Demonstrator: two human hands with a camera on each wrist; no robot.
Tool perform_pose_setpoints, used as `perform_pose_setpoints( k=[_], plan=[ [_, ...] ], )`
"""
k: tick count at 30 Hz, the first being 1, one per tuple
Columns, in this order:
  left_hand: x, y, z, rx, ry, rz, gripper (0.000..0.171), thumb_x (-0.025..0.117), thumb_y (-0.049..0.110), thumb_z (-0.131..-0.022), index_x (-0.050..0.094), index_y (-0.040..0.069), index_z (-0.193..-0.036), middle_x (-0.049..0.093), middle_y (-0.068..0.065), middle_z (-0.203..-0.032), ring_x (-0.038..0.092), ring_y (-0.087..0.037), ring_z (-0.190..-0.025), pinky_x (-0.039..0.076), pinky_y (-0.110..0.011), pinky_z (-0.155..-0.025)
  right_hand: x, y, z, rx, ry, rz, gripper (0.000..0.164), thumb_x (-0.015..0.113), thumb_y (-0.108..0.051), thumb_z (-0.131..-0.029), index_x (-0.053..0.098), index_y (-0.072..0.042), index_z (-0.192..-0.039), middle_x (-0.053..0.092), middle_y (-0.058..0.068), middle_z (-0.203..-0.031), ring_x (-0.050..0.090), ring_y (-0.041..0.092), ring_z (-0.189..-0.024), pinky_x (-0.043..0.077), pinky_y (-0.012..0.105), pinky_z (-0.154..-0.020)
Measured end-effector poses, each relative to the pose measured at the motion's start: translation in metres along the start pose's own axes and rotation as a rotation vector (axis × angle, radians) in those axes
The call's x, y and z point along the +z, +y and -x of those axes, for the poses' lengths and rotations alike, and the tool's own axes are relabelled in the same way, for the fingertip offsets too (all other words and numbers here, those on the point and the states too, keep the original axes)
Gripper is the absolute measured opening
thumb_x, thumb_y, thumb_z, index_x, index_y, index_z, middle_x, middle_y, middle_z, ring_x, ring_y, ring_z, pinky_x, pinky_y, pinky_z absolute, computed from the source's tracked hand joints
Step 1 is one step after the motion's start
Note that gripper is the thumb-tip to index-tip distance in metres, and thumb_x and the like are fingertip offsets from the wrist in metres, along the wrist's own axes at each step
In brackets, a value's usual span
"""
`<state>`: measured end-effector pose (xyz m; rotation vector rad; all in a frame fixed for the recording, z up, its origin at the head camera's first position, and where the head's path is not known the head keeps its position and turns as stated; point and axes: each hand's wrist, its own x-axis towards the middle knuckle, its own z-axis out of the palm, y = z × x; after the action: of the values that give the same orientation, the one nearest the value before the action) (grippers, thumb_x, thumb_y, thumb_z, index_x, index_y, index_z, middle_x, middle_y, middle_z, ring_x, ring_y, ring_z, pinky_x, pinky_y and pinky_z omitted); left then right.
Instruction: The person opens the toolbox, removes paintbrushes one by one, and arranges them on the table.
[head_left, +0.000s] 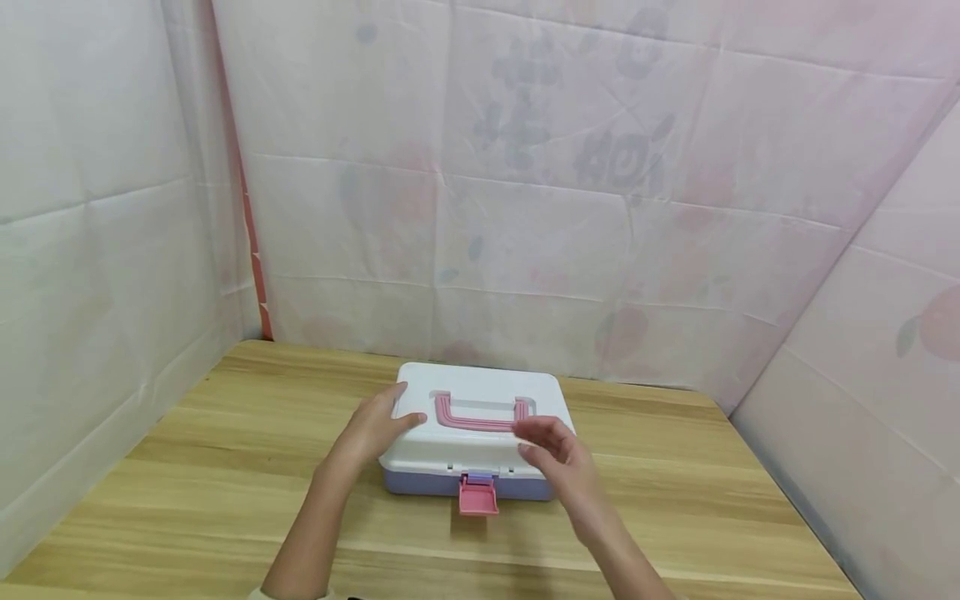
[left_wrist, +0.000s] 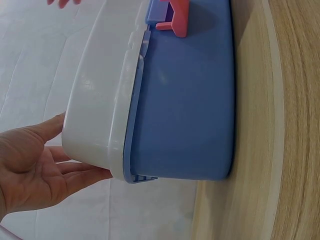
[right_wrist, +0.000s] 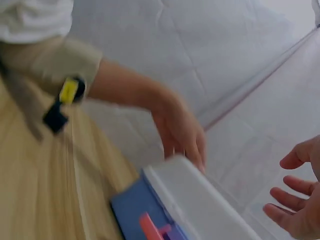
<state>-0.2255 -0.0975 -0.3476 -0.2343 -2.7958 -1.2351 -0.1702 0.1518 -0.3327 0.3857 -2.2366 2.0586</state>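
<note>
A storage box with a white lid (head_left: 480, 446) and a blue-purple base (left_wrist: 185, 100) sits on the wooden table. Its pink carrying handle (head_left: 480, 423) lies folded flat on the lid, and the pink front latch (head_left: 478, 498) hangs swung outward. My left hand (head_left: 375, 423) rests at the lid's left end, thumb on top; in the left wrist view its fairly straight fingers (left_wrist: 82, 177) touch the end wall near the rim. My right hand (head_left: 562, 462) hovers by the lid's right front corner, fingers loosely bent and holding nothing. The box's inside is hidden.
The table (head_left: 225, 467) has pale wood grain. Light sheets with fruit prints hang behind it (head_left: 525, 250) and along both sides. In the right wrist view, a dark strap with a yellow label (right_wrist: 68, 91) is on the left forearm.
</note>
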Motion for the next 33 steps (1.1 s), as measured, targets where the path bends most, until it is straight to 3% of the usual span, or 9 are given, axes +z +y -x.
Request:
perform_pose_setpoints(
  k=[7,9,11,15,19,24,33],
  plan=[
    [0.0,0.0,-0.001,0.011,0.009,-0.001,0.06,0.063,0.02,-0.088,0.038,-0.013,-0.132,0.04,-0.03,-0.132,0.034,-0.042,-0.123,0.028,-0.051,-0.1,-0.028,0.027,-0.018,-0.572,0.056,0.815,0.042,0.076,-0.002,-0.069,0.06,-0.004,-0.108,0.058,0.009,-0.109,0.052,0.029,-0.106,0.044,0.044,-0.088],
    [0.0,0.0,-0.001,0.012,0.008,0.002,0.06,0.063,0.02,-0.087,0.038,-0.013,-0.132,0.04,-0.03,-0.132,0.034,-0.042,-0.123,0.028,-0.051,-0.1,-0.037,0.035,-0.022,-0.664,0.02,0.956,0.049,0.08,-0.007,-0.066,0.059,-0.006,-0.11,0.056,0.013,-0.113,0.05,0.034,-0.108,0.042,0.049,-0.088],
    [0.0,0.0,-0.001,0.014,0.006,0.005,0.06,0.063,0.02,-0.087,0.038,-0.013,-0.132,0.04,-0.03,-0.132,0.034,-0.042,-0.123,0.028,-0.051,-0.101,-0.045,0.042,-0.025,-0.697,-0.03,1.044,0.058,0.082,-0.012,-0.062,0.058,-0.007,-0.115,0.052,0.017,-0.12,0.045,0.04,-0.112,0.04,0.053,-0.089],
    [0.001,0.0,-0.001,0.009,0.003,0.009,0.06,0.063,0.02,-0.087,0.038,-0.012,-0.132,0.04,-0.029,-0.133,0.034,-0.041,-0.124,0.028,-0.05,-0.101,-0.057,0.053,-0.028,-0.695,-0.102,1.129,0.073,0.086,-0.017,-0.058,0.054,-0.009,-0.123,0.044,0.022,-0.13,0.037,0.047,-0.118,0.036,0.058,-0.091],
    [0.0,0.0,0.0,0.018,0.001,0.0,0.06,0.063,0.02,-0.087,0.039,-0.013,-0.131,0.04,-0.03,-0.132,0.035,-0.042,-0.123,0.028,-0.051,-0.1,-0.063,0.062,-0.027,-0.701,-0.136,1.111,0.079,0.088,-0.016,-0.057,0.052,-0.008,-0.127,0.04,0.024,-0.132,0.033,0.05,-0.119,0.042,0.058,-0.084],
    [-0.001,-0.001,0.0,0.022,0.0,-0.005,0.06,0.063,0.02,-0.088,0.039,-0.013,-0.131,0.04,-0.03,-0.132,0.035,-0.042,-0.123,0.028,-0.051,-0.1,-0.064,0.067,-0.027,-0.686,-0.147,1.087,0.079,0.087,-0.015,-0.059,0.05,-0.01,-0.129,0.039,0.021,-0.135,0.03,0.049,-0.122,0.046,0.057,-0.076],
    [-0.003,-0.003,0.001,0.028,-0.006,0.007,0.06,0.064,0.02,-0.087,0.039,-0.013,-0.131,0.04,-0.03,-0.132,0.034,-0.043,-0.123,0.028,-0.051,-0.1,-0.059,0.063,-0.021,-0.599,-0.147,1.139,0.076,0.086,-0.019,-0.06,0.053,-0.012,-0.127,0.041,0.019,-0.135,0.031,0.046,-0.123,0.051,0.052,-0.068]
  ],
)
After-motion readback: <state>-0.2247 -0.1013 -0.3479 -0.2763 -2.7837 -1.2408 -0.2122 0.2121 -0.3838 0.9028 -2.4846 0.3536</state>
